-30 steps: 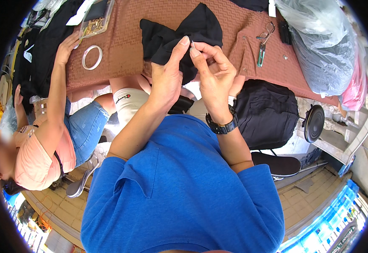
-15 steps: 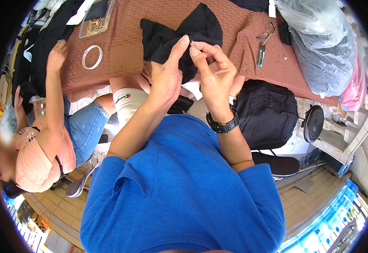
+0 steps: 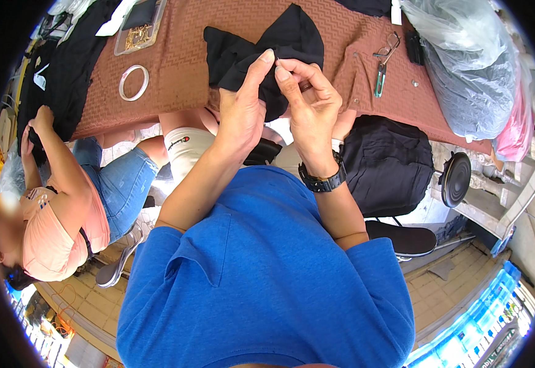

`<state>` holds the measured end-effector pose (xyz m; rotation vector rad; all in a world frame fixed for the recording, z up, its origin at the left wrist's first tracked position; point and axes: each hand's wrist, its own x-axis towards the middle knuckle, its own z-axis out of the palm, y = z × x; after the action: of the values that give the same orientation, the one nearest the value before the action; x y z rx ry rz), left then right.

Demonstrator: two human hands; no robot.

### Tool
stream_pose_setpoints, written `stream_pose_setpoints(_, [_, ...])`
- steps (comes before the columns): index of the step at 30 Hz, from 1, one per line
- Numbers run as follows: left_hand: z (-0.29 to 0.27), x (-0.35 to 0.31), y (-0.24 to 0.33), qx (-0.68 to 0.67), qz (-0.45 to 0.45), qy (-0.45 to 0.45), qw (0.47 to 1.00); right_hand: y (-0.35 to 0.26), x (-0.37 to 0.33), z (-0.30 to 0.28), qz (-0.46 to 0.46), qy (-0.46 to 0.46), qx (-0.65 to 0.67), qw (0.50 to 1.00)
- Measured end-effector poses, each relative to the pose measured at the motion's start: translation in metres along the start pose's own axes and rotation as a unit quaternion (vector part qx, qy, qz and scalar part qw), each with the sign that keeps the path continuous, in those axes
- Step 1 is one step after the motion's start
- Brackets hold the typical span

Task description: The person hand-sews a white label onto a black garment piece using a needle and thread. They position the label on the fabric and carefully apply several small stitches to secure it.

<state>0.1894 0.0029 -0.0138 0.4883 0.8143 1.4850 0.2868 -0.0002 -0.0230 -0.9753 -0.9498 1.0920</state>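
A piece of black fabric (image 3: 237, 58) is bunched over the table's near edge. My left hand (image 3: 244, 113) is closed on it, with the thumb pointing up along the cloth. My right hand (image 3: 309, 101), with a black watch on the wrist, pinches thumb and forefinger together close by the left thumb tip. A tiny dark sliver shows at those fingertips, too small to name. The lower folds of the fabric are partly hidden behind my hands.
Brown cloth covers the table (image 3: 175, 55). On it are a white ring-shaped roll (image 3: 134, 83), a plastic box of gold-coloured bits (image 3: 138, 38), green-handled thread snips (image 3: 380, 81) and a stuffed plastic bag (image 3: 470, 67). A co-worker (image 3: 65, 227) sits at left near black cloth (image 3: 65, 80).
The co-worker's raised hand has dropped from the table side toward their other hand. My right hand has shifted very slightly; my left hand and the black fabric stay almost the same.
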Motion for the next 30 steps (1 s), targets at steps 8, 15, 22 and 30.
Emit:
stream_pose_setpoints(8, [-0.0006,0.0006,-0.0005,0.002,0.0,0.006,1.0,0.0,-0.0003,-0.0031,0.006,-0.014,-0.006,1.0])
stream_pose_setpoints(15, [-0.0003,0.0009,-0.0019,-0.003,0.015,0.016,1.0,-0.0036,0.0004,0.0036,0.015,0.005,0.025,1.0])
stream_pose_setpoints(22, [-0.0009,0.0006,-0.0038,-0.003,0.033,-0.007,0.999,-0.0043,0.0003,0.003,0.022,0.008,0.017,1.0])
stream_pose_setpoints(30, [-0.0051,0.0015,-0.0094,0.001,0.051,-0.035,0.998,-0.0076,0.0019,0.002,0.063,0.012,0.041,0.997])
